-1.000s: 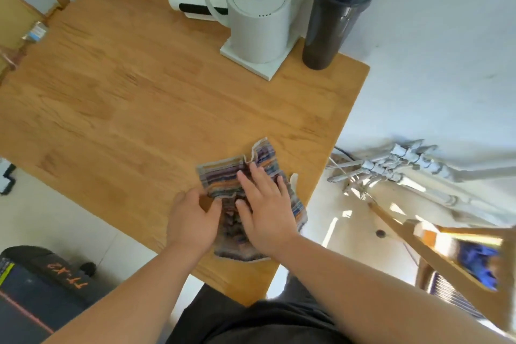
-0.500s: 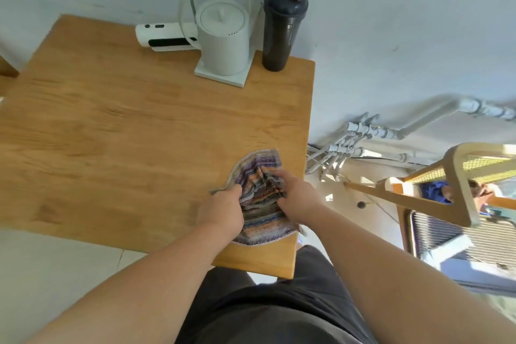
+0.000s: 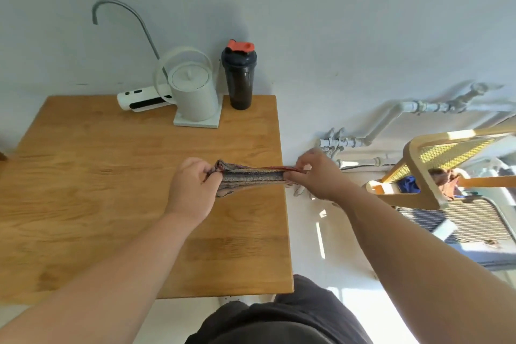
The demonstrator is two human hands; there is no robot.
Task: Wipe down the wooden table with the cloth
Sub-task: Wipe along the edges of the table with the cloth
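Note:
A striped, multicoloured cloth (image 3: 251, 178) hangs stretched in the air above the right side of the wooden table (image 3: 111, 176). My left hand (image 3: 192, 186) grips its left end with curled fingers. My right hand (image 3: 312, 173) pinches its right end, just past the table's right edge. The cloth sags a little between them, and I cannot tell whether its lower edge touches the wood.
At the back of the table stand a white kettle (image 3: 195, 98) on its base, a white device (image 3: 142, 99) lying flat, and a dark shaker bottle (image 3: 239, 78) with a red lid. Pipes (image 3: 363, 139) and a wooden chair (image 3: 435, 176) lie to the right.
The cloth lay bunched on the table under both hands. Now it is lifted and pulled out taut between them. My right hand moved out past the table's right edge.

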